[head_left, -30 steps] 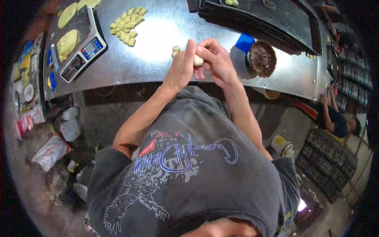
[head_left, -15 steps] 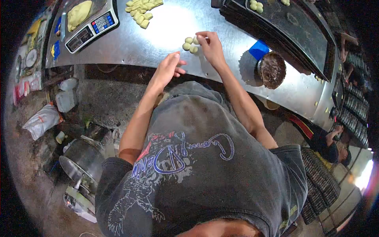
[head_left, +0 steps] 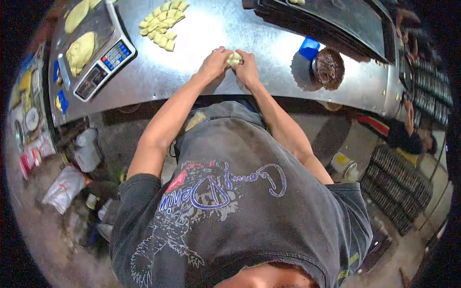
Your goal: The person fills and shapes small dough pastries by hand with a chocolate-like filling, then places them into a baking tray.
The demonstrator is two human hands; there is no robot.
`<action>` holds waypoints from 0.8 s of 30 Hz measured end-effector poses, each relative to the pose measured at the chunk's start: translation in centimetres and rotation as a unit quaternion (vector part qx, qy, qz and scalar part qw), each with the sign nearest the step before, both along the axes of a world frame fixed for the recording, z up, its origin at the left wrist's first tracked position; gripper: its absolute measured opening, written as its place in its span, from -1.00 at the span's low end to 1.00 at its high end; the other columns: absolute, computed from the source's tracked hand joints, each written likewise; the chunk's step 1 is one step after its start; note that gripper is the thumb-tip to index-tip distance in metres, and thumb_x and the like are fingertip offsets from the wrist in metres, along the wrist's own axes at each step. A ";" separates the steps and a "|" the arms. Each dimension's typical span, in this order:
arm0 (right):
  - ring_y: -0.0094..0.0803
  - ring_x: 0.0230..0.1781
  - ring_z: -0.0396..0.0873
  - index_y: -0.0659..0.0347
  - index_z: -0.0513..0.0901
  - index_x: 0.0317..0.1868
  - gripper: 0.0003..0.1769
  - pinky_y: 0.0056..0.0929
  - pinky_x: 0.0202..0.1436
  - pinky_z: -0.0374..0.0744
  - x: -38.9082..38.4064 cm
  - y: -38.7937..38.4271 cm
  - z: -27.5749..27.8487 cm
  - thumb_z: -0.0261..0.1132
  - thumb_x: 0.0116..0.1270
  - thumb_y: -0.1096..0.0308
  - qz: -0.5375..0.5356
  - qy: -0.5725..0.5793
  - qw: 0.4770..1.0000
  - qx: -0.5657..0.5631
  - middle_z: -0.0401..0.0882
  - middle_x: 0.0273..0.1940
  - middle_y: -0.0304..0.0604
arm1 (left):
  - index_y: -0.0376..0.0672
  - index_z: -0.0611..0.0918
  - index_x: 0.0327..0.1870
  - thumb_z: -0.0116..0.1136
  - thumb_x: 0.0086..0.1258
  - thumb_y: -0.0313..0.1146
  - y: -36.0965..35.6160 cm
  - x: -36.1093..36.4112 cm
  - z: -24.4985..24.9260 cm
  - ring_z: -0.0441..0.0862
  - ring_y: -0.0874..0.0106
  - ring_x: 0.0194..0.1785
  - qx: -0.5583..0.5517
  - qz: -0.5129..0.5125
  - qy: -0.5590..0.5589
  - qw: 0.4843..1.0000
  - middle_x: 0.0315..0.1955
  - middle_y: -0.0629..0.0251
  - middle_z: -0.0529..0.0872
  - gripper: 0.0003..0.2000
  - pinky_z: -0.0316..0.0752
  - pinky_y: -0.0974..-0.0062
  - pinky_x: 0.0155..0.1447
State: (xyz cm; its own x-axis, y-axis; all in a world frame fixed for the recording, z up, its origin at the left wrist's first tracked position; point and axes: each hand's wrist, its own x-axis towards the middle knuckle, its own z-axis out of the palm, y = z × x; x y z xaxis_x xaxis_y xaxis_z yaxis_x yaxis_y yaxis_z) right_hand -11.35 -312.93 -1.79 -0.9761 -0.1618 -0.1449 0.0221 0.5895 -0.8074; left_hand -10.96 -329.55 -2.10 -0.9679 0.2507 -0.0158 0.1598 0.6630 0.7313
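A small cluster of pale dough balls [head_left: 234, 58] is pressed together between my two hands over the steel table. My left hand [head_left: 217, 63] curls against the cluster from the left, its fingertips right at the dough. From the other side, my right hand [head_left: 247, 68] closes on the same dough balls. Parts of the balls are hidden behind the fingers. Farther left on the table, a pile of cut dough pieces [head_left: 163, 24] lies in rows.
At the left stands a digital scale [head_left: 108, 65] with a dough slab [head_left: 80, 52] beside its display. Stacked dark baking trays [head_left: 331, 29] occupy the back right. Near them are a round brown-crusted bowl [head_left: 330, 69] and a blue scoop [head_left: 309, 47]. The steel table's [head_left: 192, 81] front edge runs before my waist.
My hands have come together around the dough balls; before, the left was apart and the right touched one ball. The view has shifted, showing more of the scale.
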 end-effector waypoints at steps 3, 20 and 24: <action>-0.02 0.03 0.54 0.27 0.66 0.15 -0.50 -0.16 0.20 0.50 -0.9 0.3 1.8 0.38 0.13 0.53 0.059 -0.030 0.998 0.003 0.54 -0.03 0.14 | -0.19 0.63 0.06 0.39 0.18 -0.40 0.9 0.4 0.3 0.64 -0.02 -0.01 -0.030 0.032 -0.013 0.999 -0.12 0.05 0.61 -0.61 0.57 0.07 0.07; 0.03 0.06 0.43 0.11 0.56 0.19 -0.51 -0.04 0.12 0.51 1.3 0.8 1.0 0.40 0.30 0.14 0.184 0.047 0.976 0.103 0.38 0.10 0.17 | -0.22 0.47 0.39 0.08 0.61 -0.11 -11.0 15.7 2.5 0.61 0.52 -0.02 0.210 0.390 -0.170 0.880 -0.02 0.27 0.68 -0.52 0.48 0.53 0.02; 0.00 0.10 0.45 0.11 0.52 0.23 -0.48 -0.05 0.20 0.50 -4.2 6.7 10.5 0.40 0.33 0.14 0.165 -0.113 0.976 -0.088 0.38 0.14 0.12 | -0.27 0.43 0.42 0.05 0.62 -0.06 -7.0 18.0 5.0 0.60 0.41 0.10 0.233 0.473 -0.193 0.827 0.11 0.17 0.66 -0.47 0.49 0.43 0.16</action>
